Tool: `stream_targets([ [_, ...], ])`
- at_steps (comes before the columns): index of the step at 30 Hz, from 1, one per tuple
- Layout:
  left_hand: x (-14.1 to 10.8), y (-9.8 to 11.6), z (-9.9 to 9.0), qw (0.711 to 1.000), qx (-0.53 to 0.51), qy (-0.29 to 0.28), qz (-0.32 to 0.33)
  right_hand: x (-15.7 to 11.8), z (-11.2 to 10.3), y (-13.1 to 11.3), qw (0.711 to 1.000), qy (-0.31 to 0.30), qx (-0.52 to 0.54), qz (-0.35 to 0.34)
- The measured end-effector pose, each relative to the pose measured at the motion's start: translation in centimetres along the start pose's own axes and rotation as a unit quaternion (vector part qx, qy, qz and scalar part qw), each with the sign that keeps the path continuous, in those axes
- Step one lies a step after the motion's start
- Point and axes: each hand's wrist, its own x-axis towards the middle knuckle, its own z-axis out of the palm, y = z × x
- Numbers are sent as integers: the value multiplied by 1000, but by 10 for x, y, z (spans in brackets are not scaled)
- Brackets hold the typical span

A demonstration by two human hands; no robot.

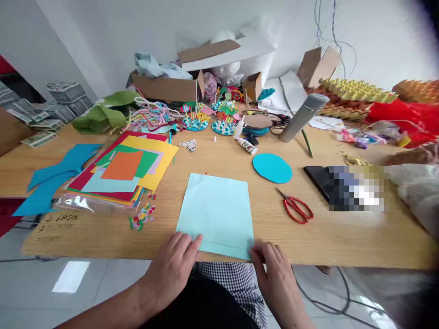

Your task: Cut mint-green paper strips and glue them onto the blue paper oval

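A pale blue sheet of paper lies flat at the table's front edge, with a narrow strip folded or creased along its near side. At its near left corner, my left hand grips the edge, thumb on top of the strip. My right hand has its fingers curled at the near right corner, and its fingertips partly hide that corner. Beyond the sheet, to the right, are a bright blue paper oval and red-handled scissors, lying with their blades slightly apart or closed, which I cannot tell.
Coloured paper sheets are stacked at left beside blue cut pieces and small paper dots. A glue bottle, grey cylinder and dark phone-like object lie farther right. Cardboard boxes line the wall.
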Motion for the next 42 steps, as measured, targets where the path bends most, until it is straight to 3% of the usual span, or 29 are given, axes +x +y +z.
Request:
stream_targets([
  [5,5,-13,-9,993,-114,-2,-16,2,2,-2,1000,20,10,1],
  [12,-1,-29,-12,988,-152,3,2,4,3,1,999,32,5,-22],
  [18,-5,-36,-15,971,-237,1,-41,4,5,6,998,47,1,-35],
  [22,-8,-38,-15,950,-290,37,-106,2,5,12,998,31,-10,-54],
  [27,-5,-38,-16,950,-271,34,-154,1,5,17,998,26,-16,-54],
  [34,1,-35,-20,957,-239,7,-164,4,3,6,998,40,-9,-41],
  [42,1,-33,-20,957,-239,25,-162,5,2,3,999,38,0,-18],
])
